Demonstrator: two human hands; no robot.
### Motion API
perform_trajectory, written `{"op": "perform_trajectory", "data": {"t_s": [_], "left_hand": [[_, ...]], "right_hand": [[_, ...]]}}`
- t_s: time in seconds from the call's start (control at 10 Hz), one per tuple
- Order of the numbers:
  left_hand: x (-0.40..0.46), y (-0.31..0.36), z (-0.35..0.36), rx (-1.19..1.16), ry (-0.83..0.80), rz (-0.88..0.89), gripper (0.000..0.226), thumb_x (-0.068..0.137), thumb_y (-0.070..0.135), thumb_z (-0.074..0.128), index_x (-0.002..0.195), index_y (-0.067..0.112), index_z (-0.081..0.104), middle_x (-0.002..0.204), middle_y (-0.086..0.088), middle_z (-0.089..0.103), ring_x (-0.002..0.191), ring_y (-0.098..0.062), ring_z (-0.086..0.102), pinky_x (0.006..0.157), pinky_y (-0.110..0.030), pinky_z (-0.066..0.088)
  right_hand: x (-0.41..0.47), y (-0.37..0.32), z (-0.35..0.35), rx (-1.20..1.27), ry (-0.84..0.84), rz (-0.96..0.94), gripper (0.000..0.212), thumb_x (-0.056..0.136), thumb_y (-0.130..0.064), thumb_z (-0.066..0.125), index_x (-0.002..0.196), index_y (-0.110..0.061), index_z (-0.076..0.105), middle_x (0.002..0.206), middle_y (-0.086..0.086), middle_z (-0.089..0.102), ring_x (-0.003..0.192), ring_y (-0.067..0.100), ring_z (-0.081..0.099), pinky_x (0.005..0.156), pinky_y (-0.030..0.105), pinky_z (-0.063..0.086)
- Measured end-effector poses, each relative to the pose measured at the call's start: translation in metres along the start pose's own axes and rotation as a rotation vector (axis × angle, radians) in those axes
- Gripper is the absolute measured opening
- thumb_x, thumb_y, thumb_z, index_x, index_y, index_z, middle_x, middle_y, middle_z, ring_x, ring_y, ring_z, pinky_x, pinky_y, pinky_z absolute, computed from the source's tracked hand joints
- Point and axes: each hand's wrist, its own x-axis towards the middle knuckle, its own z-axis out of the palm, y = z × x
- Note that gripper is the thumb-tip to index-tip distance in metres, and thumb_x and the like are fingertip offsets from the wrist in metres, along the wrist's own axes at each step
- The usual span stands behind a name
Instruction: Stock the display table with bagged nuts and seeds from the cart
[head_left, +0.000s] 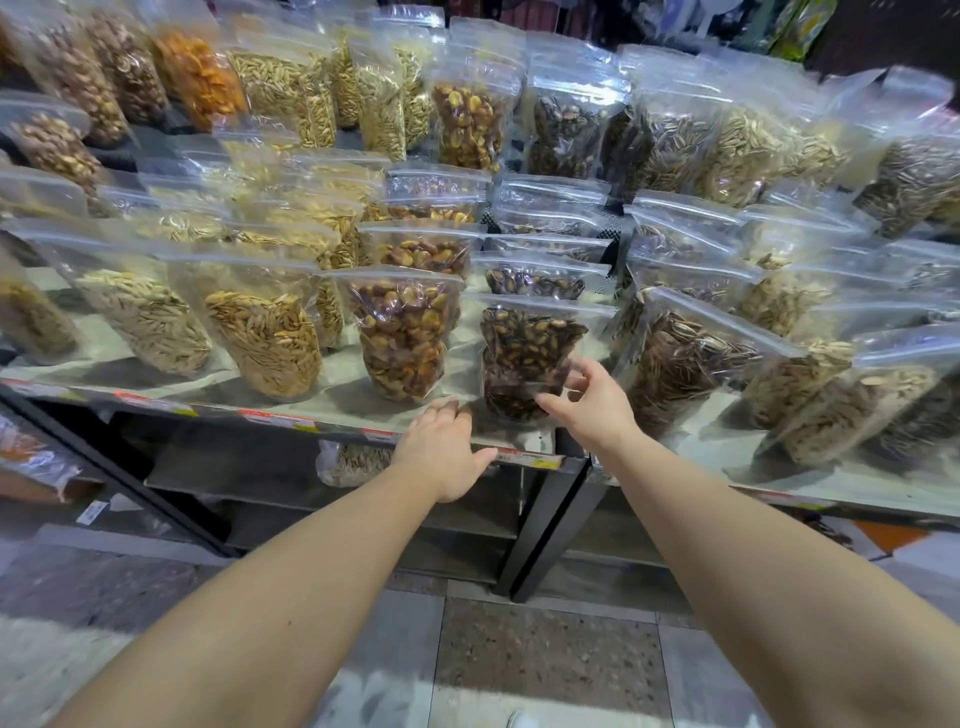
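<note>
Both hands reach to the front edge of the display table (291, 415), centre of frame. Right hand (592, 402) is half open, thumb and fingertips pinching the lower right side of a bag of dark seeds (527, 353); grasp looks light, fingers spread, not clenched. Left hand (444, 447) is open and flat, palm down, fingers resting on the table edge just left of that bag, holding nothing; thumb hangs over the price strip (524, 457).

Bag of dark seeds stands upright in the front row, centre of frame, about half full. Clear glossy plastic pouch, zip seal across the top, crinkled with glare. Seeds inside are dark brown to black, flat and oval.

Just left of it stands a bag of brown nuts (402, 338), same pouch type, lumpy reddish-brown contents. Further left, bags of pale seeds (265, 343), long, slim, tan. Right of centre, bags of striped seeds (685, 358) lean toward the left, grey and black streaks.

More pouches fill rows behind, stepping toward the top of frame; upper left has an orange bag (200, 78).

Table top is pale and smooth, with red and yellow price strips along the front lip. Black metal legs (545, 525) under it, a lower shelf with one pale bag (353, 462). Floor is speckled stone tile (545, 660).
</note>
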Motion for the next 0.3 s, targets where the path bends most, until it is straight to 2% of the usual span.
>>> {"op": "perform_trajectory", "data": {"t_s": [0.1,0.3], "left_hand": [[-0.005,-0.003,-0.004,0.027,-0.003,0.028,0.075,0.099,0.060,0.036,0.156,0.014,0.025,0.166,-0.009,0.017,0.153,-0.027,0.013,0.123,-0.042,0.015],[-0.022,0.003,-0.014,0.084,0.063,0.052,0.071,0.099,0.059,0.034,0.155,0.016,0.028,0.163,-0.008,0.024,0.150,-0.028,0.020,0.122,-0.049,0.016]], "right_hand": [[-0.018,-0.001,-0.001,-0.029,0.048,0.017,0.070,0.088,-0.034,0.073,0.148,-0.024,0.038,0.144,0.004,0.051,0.130,0.021,0.050,0.106,0.036,0.041],[-0.075,-0.003,-0.010,0.044,0.146,0.038,0.064,0.093,-0.034,0.066,0.149,-0.023,0.038,0.148,0.005,0.048,0.134,0.018,0.047,0.107,0.031,0.039]]}}
